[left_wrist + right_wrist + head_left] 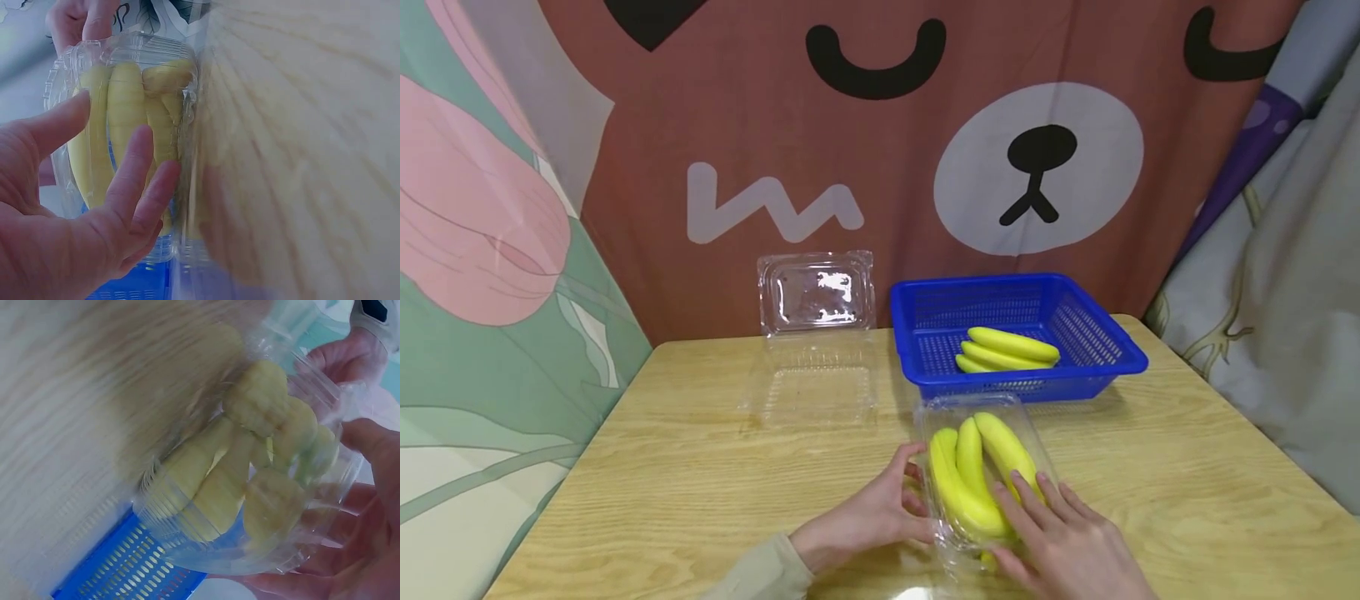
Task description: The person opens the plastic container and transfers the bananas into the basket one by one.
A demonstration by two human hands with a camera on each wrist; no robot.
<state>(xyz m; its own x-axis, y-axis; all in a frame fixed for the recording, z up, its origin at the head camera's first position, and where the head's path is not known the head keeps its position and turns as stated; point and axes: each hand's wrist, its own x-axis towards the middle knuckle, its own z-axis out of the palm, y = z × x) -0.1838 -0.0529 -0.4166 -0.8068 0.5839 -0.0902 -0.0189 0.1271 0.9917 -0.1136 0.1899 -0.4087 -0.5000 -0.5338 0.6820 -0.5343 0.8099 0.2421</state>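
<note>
Closed clear clamshell [973, 408] with banana bunch [973, 479] on desk [700, 492], just before blue basket [1097, 350]. Left hand [865, 521] fingers curled against its left wall; right hand [1067, 542] fingers flat on lid. Near end hidden by hands, wrist views blurred.

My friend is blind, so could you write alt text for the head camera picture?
Two hands, left hand and right hand, hold a closed clear box of bananas on a wooden table. Behind stand a blue basket with more bananas and an open empty clear box.
</note>
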